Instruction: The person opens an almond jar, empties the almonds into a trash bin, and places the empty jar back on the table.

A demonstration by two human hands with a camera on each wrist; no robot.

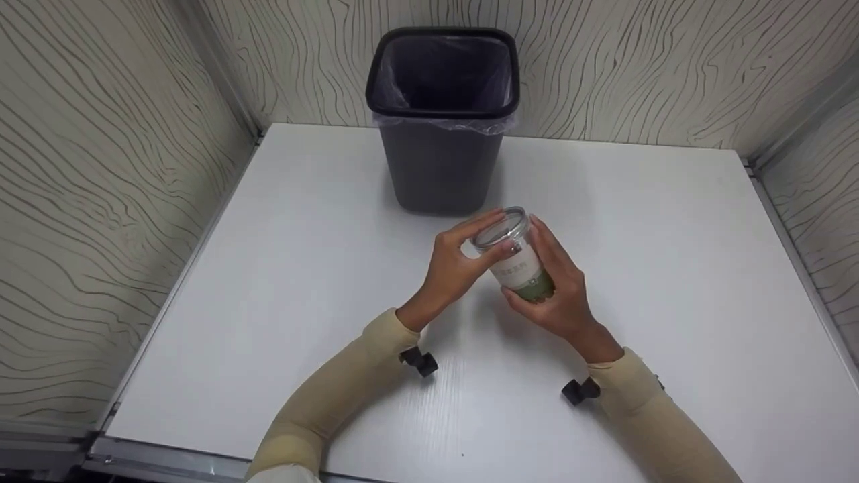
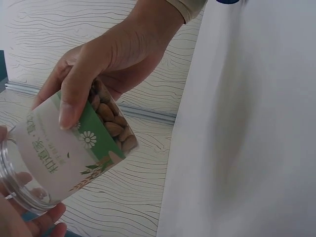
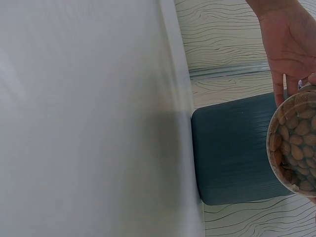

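Observation:
A clear jar of almonds [image 1: 520,272], its label white and green, is held tilted above the table by both hands. Around the body near the base, my right hand [image 1: 560,295] grips it with thumb and fingers on opposite sides. My left hand [image 1: 453,268] holds the round clear lid [image 1: 502,228] at the top, fingers and thumb spread across its rim. Through the see-through base, almonds [image 3: 298,143] show in the right wrist view. The left wrist view has almonds [image 2: 112,126] at the lower end, below the label.
Behind the hands, a dark grey trash bin [image 1: 439,168] with a clear plastic liner stands at the back of the white table [image 1: 288,268]. Wood-grain patterned panels [image 1: 637,67] enclose the back and sides. Both forearms wear beige sleeves with small black camera mounts.

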